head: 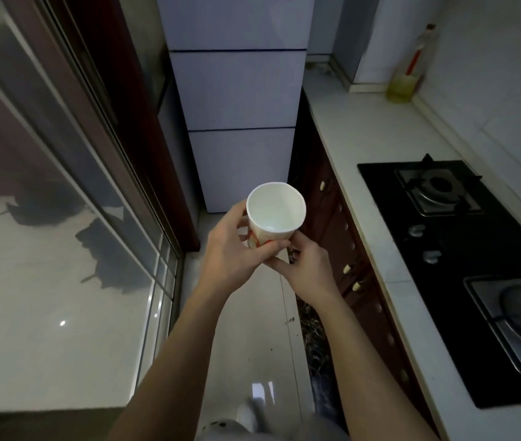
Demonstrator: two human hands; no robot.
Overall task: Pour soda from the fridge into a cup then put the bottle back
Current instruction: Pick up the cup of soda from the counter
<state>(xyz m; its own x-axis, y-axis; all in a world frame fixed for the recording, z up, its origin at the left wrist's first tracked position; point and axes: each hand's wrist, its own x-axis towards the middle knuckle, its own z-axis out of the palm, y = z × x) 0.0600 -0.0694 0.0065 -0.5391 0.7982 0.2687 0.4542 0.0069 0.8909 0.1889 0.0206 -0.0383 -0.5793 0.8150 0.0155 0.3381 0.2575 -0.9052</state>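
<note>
Head view: we look down a narrow, dim kitchen aisle. In the middle of the scene we hold a white paper cup (274,215) in both hands, above the tiled floor (262,332) and apart from every surface. Our left hand (233,249) has its grip closed around the cup's left wall, thumb on the near side over a red and orange print. Our right hand (300,265) has its grip closed on the cup's lower right side and base, fingertips pinching from below.

The cup looks empty. Its open mouth tilts up and toward us, so its long axis runs from the base, low and near, to the rim, higher and farther away. The rim looks slightly squashed out of round.

We judge the cup light, thin and easy to crush, so it is best held around the middle of the wall with gentle pressure, or supported under the base.

At the far end of the aisle stands a pale fridge (238,90), all doors shut. No soda bottle is visible. To the right runs a white bench (376,138) carrying a black gas hob (462,265) and, far back, a bottle of yellowish liquid (407,74). A glass sliding door (61,218) fills the left.
</note>
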